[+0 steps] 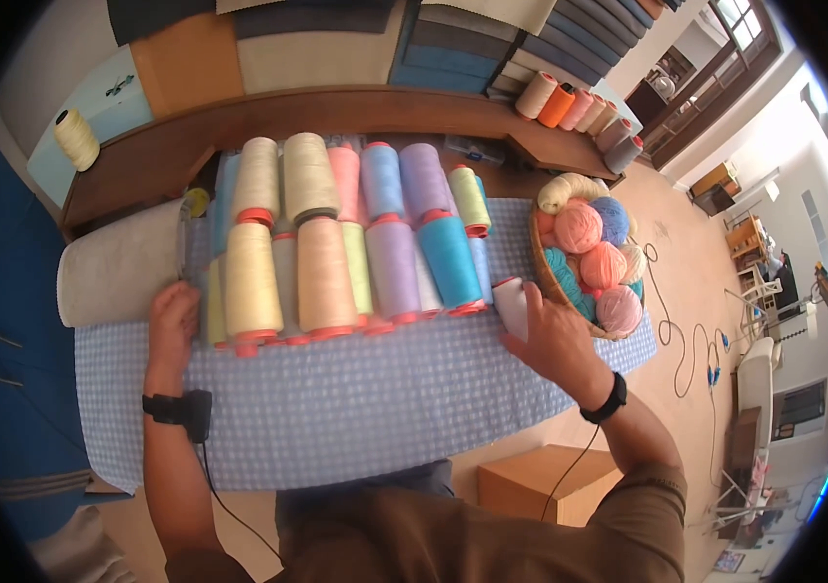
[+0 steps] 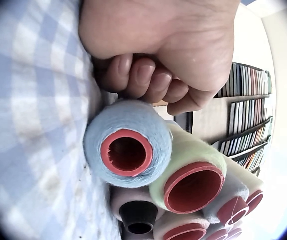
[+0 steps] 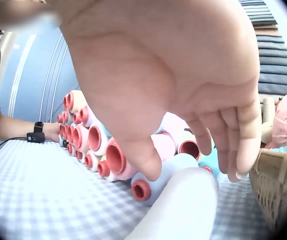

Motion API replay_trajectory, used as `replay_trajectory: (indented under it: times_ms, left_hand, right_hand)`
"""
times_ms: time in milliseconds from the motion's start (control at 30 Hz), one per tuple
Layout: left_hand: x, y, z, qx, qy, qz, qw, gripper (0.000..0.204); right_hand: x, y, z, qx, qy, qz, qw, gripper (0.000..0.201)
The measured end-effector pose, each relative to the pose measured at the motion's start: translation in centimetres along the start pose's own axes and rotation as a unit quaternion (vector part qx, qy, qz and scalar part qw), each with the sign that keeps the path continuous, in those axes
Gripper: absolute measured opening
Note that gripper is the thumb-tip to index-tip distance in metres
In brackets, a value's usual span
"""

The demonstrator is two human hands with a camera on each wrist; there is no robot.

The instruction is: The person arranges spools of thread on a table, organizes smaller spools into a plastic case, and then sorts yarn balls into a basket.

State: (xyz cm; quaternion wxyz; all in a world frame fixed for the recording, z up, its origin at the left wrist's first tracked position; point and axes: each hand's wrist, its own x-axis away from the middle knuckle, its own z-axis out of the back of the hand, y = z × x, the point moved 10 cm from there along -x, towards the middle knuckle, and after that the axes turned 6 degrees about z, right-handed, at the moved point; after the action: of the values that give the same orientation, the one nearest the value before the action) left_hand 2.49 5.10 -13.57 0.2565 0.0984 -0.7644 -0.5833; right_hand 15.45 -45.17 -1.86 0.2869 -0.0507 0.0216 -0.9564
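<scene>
Cones of pastel thread, among them a yellow cone (image 1: 253,282) and a peach cone (image 1: 325,277), are stacked on a checked cloth (image 1: 356,418). My left hand (image 1: 174,316) rests at the stack's left end; in the left wrist view its fingers (image 2: 143,75) are curled beside a light blue cone (image 2: 153,115), with nothing visible in them. At the stack's right end, my right hand (image 1: 560,340) is at a white cone (image 1: 510,309). The right wrist view shows that hand (image 3: 168,80) with thumb and fingers apart above the white cone (image 3: 183,210); contact is unclear.
A basket (image 1: 548,277) of yarn balls stands right of my right hand. A grey-white roll (image 1: 122,262) lies at the left. Behind are a brown wooden shelf (image 1: 336,109), a pale yellow cone (image 1: 77,141), several more cones at the back right and hanging fabrics.
</scene>
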Motion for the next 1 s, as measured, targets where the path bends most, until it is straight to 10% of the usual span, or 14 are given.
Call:
replay_trajectory:
  times_ms: [100, 633, 733, 800, 867, 900, 1000]
  left_hand:
    - [-0.1, -0.2, 0.1, 0.009, 0.005, 0.006, 1.000, 0.027]
    - [-0.4, -0.3, 0.4, 0.008, 0.002, -0.007, 1.000, 0.029]
    - [-0.4, -0.3, 0.5, 0.004, 0.002, -0.010, 1.000, 0.027]
    - [-0.2, -0.3, 0.4, 0.004, 0.013, -0.008, 1.000, 0.028]
    - [-0.1, -0.1, 0.4, 0.005, 0.029, -0.001, 1.000, 0.031]
    - [-0.3, -0.1, 0.6, -0.001, 0.024, -0.005, 1.000, 0.030]
    - [-0.6, -0.6, 1.5, -0.011, 0.019, -0.017, 1.000, 0.029]
  right_hand:
    - [1.5, 1.0, -0.9, -0.029, 0.110, 0.020, 0.993, 0.062]
    - [0.6, 1.9, 0.8, -0.214, 0.098, 0.035, 0.971, 0.054]
    - [0.6, 2.3, 3.5, -0.403, 0.073, 0.013, 0.912, 0.055]
    - [-0.9, 3.7, 10.1, -0.329, 0.181, 0.111, 0.920, 0.054]
    - [-3.6, 7.1, 16.3, -0.477, 0.271, 0.049, 0.834, 0.034]
    - [-6.0, 10.8, 18.2, -0.335, 0.230, -0.004, 0.913, 0.038]
    - [-12.4, 20.3, 20.0, -0.298, 0.275, -0.122, 0.906, 0.039]
